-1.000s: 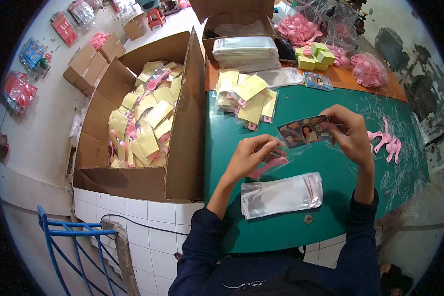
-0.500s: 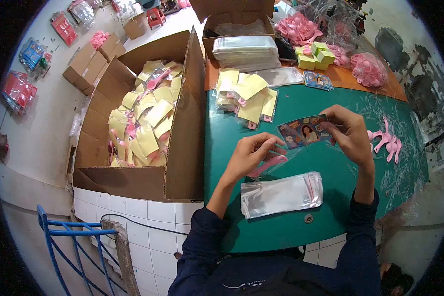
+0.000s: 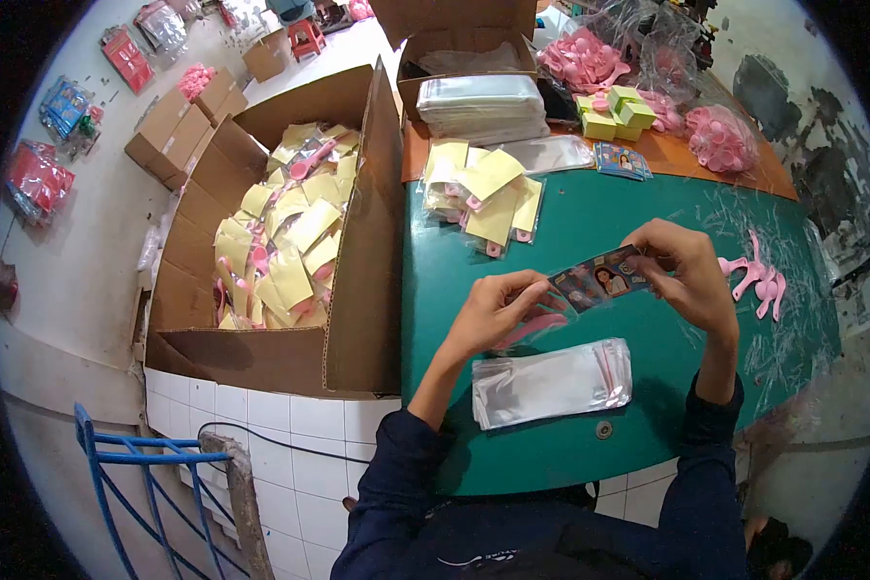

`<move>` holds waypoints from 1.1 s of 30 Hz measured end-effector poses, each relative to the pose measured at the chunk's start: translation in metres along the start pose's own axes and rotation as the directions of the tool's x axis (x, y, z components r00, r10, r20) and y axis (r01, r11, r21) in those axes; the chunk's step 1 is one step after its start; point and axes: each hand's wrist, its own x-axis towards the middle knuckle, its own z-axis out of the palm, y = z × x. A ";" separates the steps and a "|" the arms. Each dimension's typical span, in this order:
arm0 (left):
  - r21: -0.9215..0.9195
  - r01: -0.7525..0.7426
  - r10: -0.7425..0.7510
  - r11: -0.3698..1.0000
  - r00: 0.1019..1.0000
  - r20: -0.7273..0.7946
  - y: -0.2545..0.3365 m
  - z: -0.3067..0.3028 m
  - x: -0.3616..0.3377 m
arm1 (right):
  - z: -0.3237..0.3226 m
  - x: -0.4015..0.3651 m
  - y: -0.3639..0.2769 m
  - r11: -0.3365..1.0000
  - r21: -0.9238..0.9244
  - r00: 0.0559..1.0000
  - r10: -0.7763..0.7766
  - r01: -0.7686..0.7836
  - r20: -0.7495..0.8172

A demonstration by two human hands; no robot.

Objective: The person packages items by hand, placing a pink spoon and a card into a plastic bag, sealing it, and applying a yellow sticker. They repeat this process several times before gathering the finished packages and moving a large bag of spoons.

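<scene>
My left hand (image 3: 493, 309) is closed on a clear plastic bag with a pink spoon (image 3: 534, 330) inside its lower part. Between thumb and fingers, my right hand (image 3: 686, 275) pinches the right end of a printed card (image 3: 597, 281). The card's left end reaches the bag beside my left fingertips. Just below both hands lies a stack of clear plastic bags (image 3: 541, 385). Several loose pink spoons (image 3: 766, 286) lie to the right of my right hand.
Packed bags with yellow cards (image 3: 493, 193) are piled beyond my hands. A large cardboard box (image 3: 362, 251) full of similar packs stands left of the green table (image 3: 512, 474). Printed cards (image 3: 622, 160), bag stacks (image 3: 481, 101) and bagged pink spoons (image 3: 721, 138) line the back.
My right hand and the card have moved slightly down, and the card now tilts more. My left hand has shifted a little right and down with the bag.
</scene>
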 end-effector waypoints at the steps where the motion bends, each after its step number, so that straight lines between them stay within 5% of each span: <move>1: 0.028 0.011 -0.011 1.000 1.000 -0.008 0.001 0.000 -0.001 | 0.001 0.000 0.000 1.000 0.022 1.000 -0.007 0.007 0.000; 7: 0.328 -0.074 0.061 0.942 0.997 0.048 -0.006 -0.002 -0.001 | 0.000 -0.001 -0.005 0.985 0.120 0.991 0.117 -0.124 0.066; 16: 0.216 -0.140 0.130 0.966 0.990 0.059 0.009 0.015 -0.007 | 0.017 0.003 0.003 0.998 0.005 0.948 -0.055 0.057 0.315; 20: 0.259 -0.126 0.113 0.958 0.992 0.064 0.006 0.012 -0.006 | 0.030 0.005 0.006 0.991 -0.032 0.938 -0.113 0.130 0.328; 23: 0.396 -0.098 0.096 0.913 0.995 0.025 0.010 0.013 -0.009 | 0.058 0.005 0.025 0.942 -0.188 0.958 -0.261 0.279 0.117; 26: 0.574 -0.003 0.014 0.819 1.000 -0.014 0.003 0.009 -0.008 | 0.062 0.007 0.042 0.981 0.110 0.939 -0.183 0.157 0.291; 28: 0.582 0.061 -0.091 0.811 0.996 0.023 0.001 -0.010 -0.011 | 0.058 0.010 0.047 0.987 0.160 0.969 -0.052 0.013 0.241; 32: 0.100 0.081 -0.085 0.992 0.996 0.036 -0.012 -0.042 -0.020 | 0.042 0.016 0.063 0.952 0.266 0.977 0.106 -0.154 0.187; 33: 0.041 0.097 -0.097 0.994 0.995 0.002 -0.007 -0.042 -0.020 | 0.043 0.016 0.060 0.865 0.442 0.959 0.136 -0.237 0.248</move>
